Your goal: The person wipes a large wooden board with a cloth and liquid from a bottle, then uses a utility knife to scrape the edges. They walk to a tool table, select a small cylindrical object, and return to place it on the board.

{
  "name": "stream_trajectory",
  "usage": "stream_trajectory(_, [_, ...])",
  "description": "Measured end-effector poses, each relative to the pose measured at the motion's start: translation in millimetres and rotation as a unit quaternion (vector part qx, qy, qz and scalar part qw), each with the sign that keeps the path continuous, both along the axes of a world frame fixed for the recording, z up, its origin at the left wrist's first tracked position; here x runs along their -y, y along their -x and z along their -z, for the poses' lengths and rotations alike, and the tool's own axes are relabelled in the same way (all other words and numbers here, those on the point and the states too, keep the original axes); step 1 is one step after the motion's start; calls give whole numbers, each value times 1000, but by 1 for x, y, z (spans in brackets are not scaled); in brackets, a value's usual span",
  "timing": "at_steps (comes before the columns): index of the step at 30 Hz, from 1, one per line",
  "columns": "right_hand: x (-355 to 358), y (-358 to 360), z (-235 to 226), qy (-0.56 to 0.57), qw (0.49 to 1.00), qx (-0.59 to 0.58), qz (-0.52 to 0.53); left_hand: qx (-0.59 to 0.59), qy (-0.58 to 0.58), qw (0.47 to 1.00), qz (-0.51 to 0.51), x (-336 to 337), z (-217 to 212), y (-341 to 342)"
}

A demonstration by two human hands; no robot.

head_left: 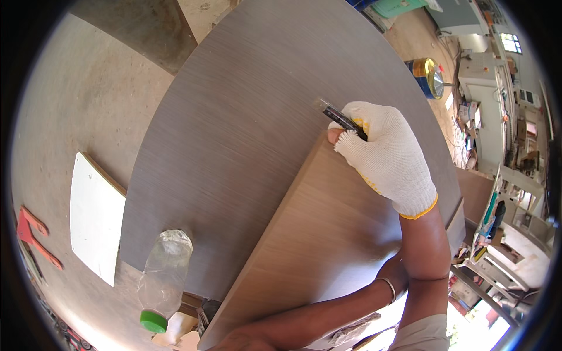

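My right hand (pixel 386 153), in a white knit glove with yellow trim, is closed around a slim black pen-shaped tool (pixel 344 121). The tool's end points up and left over a large grey wood-grain board (pixel 234 105) with curved sides. A lighter brown wood-grain board (pixel 316 216) lies on top of it, and the gloved thumb is at that board's upper corner. My left arm crosses the brown board from below, with a bracelet at the wrist. The left hand (pixel 392 271) goes behind my right forearm, so its fingers are hidden.
A clear bottle with a green cap (pixel 165 275) lies at the grey board's lower left edge. A white panel (pixel 96 219) and a red-handled tool (pixel 36 234) are farther left. A metal can (pixel 425 78) stands at the upper right, near cluttered shelves (pixel 486 88).
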State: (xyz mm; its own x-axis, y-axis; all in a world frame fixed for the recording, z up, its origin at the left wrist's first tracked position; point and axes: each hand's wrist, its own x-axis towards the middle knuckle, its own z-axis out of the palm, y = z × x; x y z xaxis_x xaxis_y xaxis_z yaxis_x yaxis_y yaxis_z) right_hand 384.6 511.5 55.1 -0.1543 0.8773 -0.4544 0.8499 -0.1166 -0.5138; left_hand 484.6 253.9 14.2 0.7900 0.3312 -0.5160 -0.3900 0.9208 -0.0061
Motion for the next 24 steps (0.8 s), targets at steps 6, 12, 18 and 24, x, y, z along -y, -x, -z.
stream_trajectory(6, [2, -9, 12, 57, 984, -130, 110, -156, -450, 841, 258, -21, -2, 27])
stream_trajectory(12, [0, -23, 12, 14, 989, -140, 42, -119, -204, 961, 146, -17, -9, 38])
stream_trajectory(18, [-7, -18, 10, 9, 997, -79, -5, -113, -87, 985, 97, 1, 0, 21])
stream_trajectory(24, [-6, -10, 8, -34, 998, -26, -45, -142, -139, 972, 125, -5, -3, 26])
